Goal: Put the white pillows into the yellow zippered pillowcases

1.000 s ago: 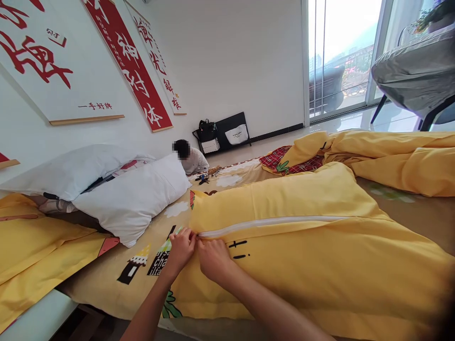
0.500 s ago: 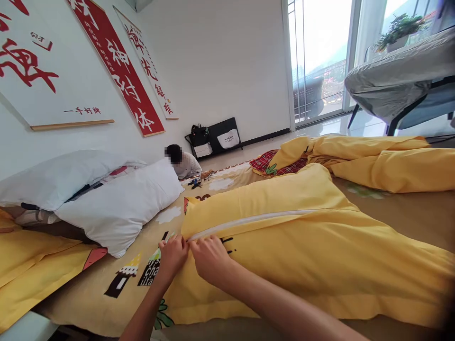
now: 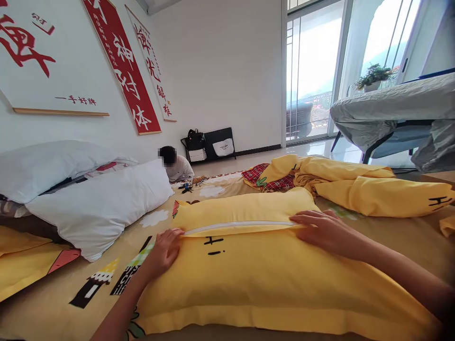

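Note:
A stuffed yellow pillowcase (image 3: 263, 279) lies lengthwise before me, with a white zipper (image 3: 234, 226) running across its upper face and black "Hi" lettering below. My left hand (image 3: 164, 251) is at the zipper's left end, its fingers closed over the cloth edge. At the right end, my right hand (image 3: 322, 233) grips the fabric flap beside the zipper, fingers reaching forward over it. Between the hands the flap runs in a nearly straight line. The thumbs are mostly hidden, and the zipper pull cannot be made out.
White pillows (image 3: 103, 203) are piled at left beside another yellow cloth (image 3: 31, 265). Crumpled yellow bedding (image 3: 359, 189) lies beyond at right, on the patterned bedsheet (image 3: 117, 315). A person (image 3: 181, 168) is low at the far edge, near small items (image 3: 186, 187). A covered table (image 3: 398, 106) stands at right.
Both hands were together at the zipper's left end. My right hand has moved to its right end, while my left stays at the left. The "Hi" lettering is now uncovered, and the view has shifted.

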A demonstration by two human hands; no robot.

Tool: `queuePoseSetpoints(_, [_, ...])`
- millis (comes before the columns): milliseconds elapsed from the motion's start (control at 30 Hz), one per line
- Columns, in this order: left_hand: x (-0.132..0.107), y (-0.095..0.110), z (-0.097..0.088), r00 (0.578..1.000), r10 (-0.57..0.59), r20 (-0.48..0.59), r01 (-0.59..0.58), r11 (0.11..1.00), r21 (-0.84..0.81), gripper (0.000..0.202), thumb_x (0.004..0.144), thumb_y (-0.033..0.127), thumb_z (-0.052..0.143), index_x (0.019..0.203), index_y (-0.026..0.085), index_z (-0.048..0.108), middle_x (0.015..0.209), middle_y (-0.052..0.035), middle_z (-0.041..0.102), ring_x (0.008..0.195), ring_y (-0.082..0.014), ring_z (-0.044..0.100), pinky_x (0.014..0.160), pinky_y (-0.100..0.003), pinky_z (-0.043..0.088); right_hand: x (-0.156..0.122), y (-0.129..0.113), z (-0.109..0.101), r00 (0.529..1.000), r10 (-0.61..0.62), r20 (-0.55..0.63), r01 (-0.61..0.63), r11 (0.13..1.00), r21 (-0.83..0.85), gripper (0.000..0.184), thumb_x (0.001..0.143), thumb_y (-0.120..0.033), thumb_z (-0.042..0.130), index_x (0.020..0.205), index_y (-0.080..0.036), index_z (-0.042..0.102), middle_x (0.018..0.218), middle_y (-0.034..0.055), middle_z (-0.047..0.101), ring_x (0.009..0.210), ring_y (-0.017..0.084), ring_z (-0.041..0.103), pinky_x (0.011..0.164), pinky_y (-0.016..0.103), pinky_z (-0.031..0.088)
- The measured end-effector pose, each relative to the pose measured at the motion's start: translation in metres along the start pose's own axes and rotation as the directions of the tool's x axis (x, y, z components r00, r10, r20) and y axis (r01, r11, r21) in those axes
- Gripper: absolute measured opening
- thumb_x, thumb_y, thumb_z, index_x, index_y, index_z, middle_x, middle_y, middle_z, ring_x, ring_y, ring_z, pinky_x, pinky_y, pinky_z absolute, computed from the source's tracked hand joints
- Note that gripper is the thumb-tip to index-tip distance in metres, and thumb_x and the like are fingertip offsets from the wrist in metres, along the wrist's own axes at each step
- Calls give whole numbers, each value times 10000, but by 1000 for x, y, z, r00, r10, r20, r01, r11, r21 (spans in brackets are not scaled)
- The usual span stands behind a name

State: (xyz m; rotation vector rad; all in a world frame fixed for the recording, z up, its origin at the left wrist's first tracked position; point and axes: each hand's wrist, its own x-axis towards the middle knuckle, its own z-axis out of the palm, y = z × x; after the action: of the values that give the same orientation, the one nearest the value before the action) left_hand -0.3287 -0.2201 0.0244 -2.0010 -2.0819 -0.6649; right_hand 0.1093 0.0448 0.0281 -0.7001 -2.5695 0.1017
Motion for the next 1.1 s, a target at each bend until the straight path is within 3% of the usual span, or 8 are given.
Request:
queuePoseSetpoints(167, [12, -15, 0, 985, -169, 40, 173, 975, -139, 343, 892, 469, 436, 1079, 216, 574, 1115, -81, 632, 1077, -250, 550, 961, -395, 380, -2, 10, 13, 982, 176, -66, -146, 935, 324, 554, 775, -714, 522, 912, -227, 750, 1034, 97, 704, 941, 270, 645, 833, 374, 504])
queuePoseSetpoints(467, [23, -20, -8, 973, -134, 189, 212, 842, -496, 355, 842, 527, 524, 726, 193, 488, 736, 19, 448, 702, -132, 416, 666, -246, 385, -5, -19, -6, 929, 370, -9, -290, 743, 603, 539, 790, -713, 479, 652, -203, 586, 618, 4, 568, 574, 139, 486, 520, 246, 396])
queuePoseSetpoints(600, [25, -25, -6, 968, -191, 162, 250, 693, -676, 374, 860, 533, 490, 712, 195, 430, 733, 26, 424, 670, -118, 408, 628, -237, 388, -3, -15, -4, 899, 393, -191, -270, 844, 464, 529, 800, -691, 446, 573, -217, 506, 568, 11, 534, 559, 150, 481, 535, 270, 400])
queuePoseSetpoints(733, [34, -11, 4, 937, -341, -74, 278, 857, -433, 332, 842, 525, 484, 754, 205, 494, 778, -8, 527, 764, -177, 515, 747, -325, 454, 3, -28, 3, 877, 327, -352, -257, 938, 231, 407, 869, -544, 398, 723, -230, 611, 803, 71, 676, 780, 230, 614, 700, 357, 489])
queuePoseSetpoints(833, [45, 28, 11, 935, -232, -268, 196, 968, -153, 293, 860, 448, 471, 986, 207, 581, 1084, -92, 621, 1103, -262, 534, 979, -442, 390, 14, -58, 9, 924, 130, -360, -115, 991, 63, 397, 923, -433, 368, 1115, -217, 641, 1177, 107, 659, 1108, 277, 582, 926, 457, 453])
queuePoseSetpoints(933, [66, 82, 15, 995, 20, -99, -26, 998, -52, 441, 940, 392, 378, 1345, 236, 452, 1464, -98, 438, 1373, -233, 353, 1116, -443, 271, 35, -92, 16, 988, -72, -137, 76, 997, 26, 496, 976, -438, 319, 1401, -229, 466, 1439, 91, 472, 1346, 252, 403, 1076, 472, 345])
queuePoseSetpoints(1000, [86, 107, 20, 989, 136, 62, -134, 990, -38, 516, 968, 430, 317, 1456, 262, 336, 1571, -66, 267, 1447, -212, 224, 1166, -444, 184, 50, -104, 24, 996, -89, 16, 88, 994, 65, 548, 985, -512, 263, 1441, -251, 420, 1505, 78, 366, 1405, 246, 302, 1114, 490, 291])
queuePoseSetpoints(1100, [108, 105, 33, 957, 88, 275, -85, 996, -22, 587, 954, 541, 284, 1487, 294, 289, 1594, -47, 176, 1470, -228, 152, 1177, -493, 120, 61, -92, 38, 987, -10, 157, -6, 995, 102, 620, 976, -584, 169, 1464, -265, 378, 1541, 79, 276, 1431, 241, 226, 1140, 529, 214])
